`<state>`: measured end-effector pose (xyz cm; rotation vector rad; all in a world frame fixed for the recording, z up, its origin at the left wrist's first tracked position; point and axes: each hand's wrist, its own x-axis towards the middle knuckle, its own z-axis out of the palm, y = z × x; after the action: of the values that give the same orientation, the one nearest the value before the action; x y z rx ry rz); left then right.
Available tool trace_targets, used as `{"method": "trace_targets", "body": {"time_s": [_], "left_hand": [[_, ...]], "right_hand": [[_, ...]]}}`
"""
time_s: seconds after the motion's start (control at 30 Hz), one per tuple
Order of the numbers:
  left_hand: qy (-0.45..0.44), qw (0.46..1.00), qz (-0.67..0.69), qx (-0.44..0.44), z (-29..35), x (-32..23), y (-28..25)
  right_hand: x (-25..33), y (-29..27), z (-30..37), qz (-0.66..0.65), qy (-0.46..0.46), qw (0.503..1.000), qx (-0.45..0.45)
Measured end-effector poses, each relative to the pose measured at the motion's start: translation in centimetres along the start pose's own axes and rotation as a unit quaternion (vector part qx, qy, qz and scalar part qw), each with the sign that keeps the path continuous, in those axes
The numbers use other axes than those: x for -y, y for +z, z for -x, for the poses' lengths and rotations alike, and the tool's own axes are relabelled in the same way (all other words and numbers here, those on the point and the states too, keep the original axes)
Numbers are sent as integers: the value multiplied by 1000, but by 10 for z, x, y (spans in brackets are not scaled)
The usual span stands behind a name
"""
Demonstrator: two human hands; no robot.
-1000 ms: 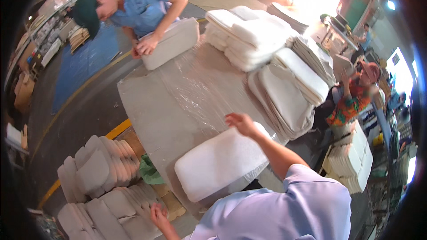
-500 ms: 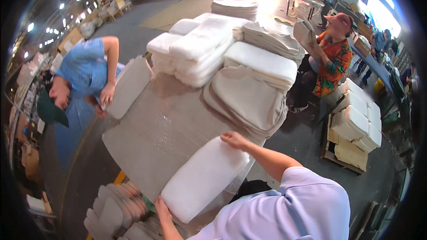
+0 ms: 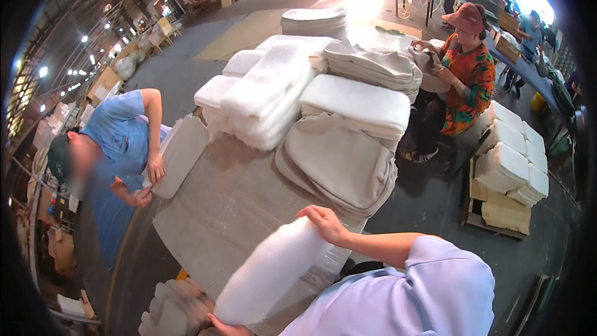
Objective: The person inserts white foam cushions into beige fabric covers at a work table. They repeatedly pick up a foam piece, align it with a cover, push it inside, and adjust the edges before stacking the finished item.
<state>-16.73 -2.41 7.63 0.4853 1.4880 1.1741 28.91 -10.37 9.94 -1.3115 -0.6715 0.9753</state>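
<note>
A long white padding piece [image 3: 270,274] with rounded ends hangs between my hands above the near part of the table, bowed along its length. My right hand [image 3: 324,224] grips its far right end, fingers curled over the edge. At the near left end, my left hand [image 3: 229,327] pinches the padding; part of this hand is cut off by the lower edge of the picture. Just beyond my right hand lies a stack of grey fabric covers [image 3: 339,162] with rounded corners. Behind it rise piles of white padding [image 3: 267,87].
The table [image 3: 211,193] has a plastic-like sheet over it. A co-worker in blue [image 3: 127,143] handles a grey piece [image 3: 183,155] at its left edge. Another, in orange-patterned clothing [image 3: 463,74], holds a grey cover at right. Padding stacks [image 3: 507,149] stand on a pallet; grey pieces [image 3: 168,311] lie lower left.
The white padding has gone from flat to lifted and bowed between my hands. My left hand has moved down, and the right has curled over its end. The co-worker at right has lowered their head.
</note>
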Motion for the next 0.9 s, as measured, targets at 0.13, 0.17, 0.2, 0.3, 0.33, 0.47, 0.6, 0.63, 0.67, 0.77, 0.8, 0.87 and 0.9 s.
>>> {"method": "trace_targets", "body": {"time_s": [0.13,0.17,0.2,0.3,0.33,0.47,0.6,0.63,0.67,0.77,0.8,0.87,0.9], "left_hand": [[-45,998,21,-42,30,26,8],[-60,997,22,-51,37,32,13],[-69,996,25,-59,41,35,14],[-29,995,-64,-77,46,21,5],[86,975,-199,-47,47,13,-1],[286,855,-425,84,69,-15,36],[477,602,-570,291,131,-35,135],[481,566,-600,298,143,-30,146],[476,565,-609,289,143,-22,149],[462,566,-629,265,132,0,148],[468,570,-624,259,131,2,148],[475,568,-622,255,131,4,147],[480,561,-621,262,130,5,148]], "right_hand": [[-15,-29,20,25,-31,999,-7],[-30,-38,22,17,-14,1000,-15],[-33,-40,18,7,-4,1000,-17],[-32,-43,14,44,5,999,15],[-30,-43,16,57,6,998,27],[-23,-48,14,88,27,995,40],[-11,-57,4,82,60,987,123],[-6,-58,-3,78,68,981,165],[-11,-66,-13,64,77,976,195],[-3,-70,-52,214,58,967,125],[4,-67,-69,272,21,959,77],[13,-66,-104,361,-48,931,-6],[9,-69,-121,397,-78,913,-46]]}}
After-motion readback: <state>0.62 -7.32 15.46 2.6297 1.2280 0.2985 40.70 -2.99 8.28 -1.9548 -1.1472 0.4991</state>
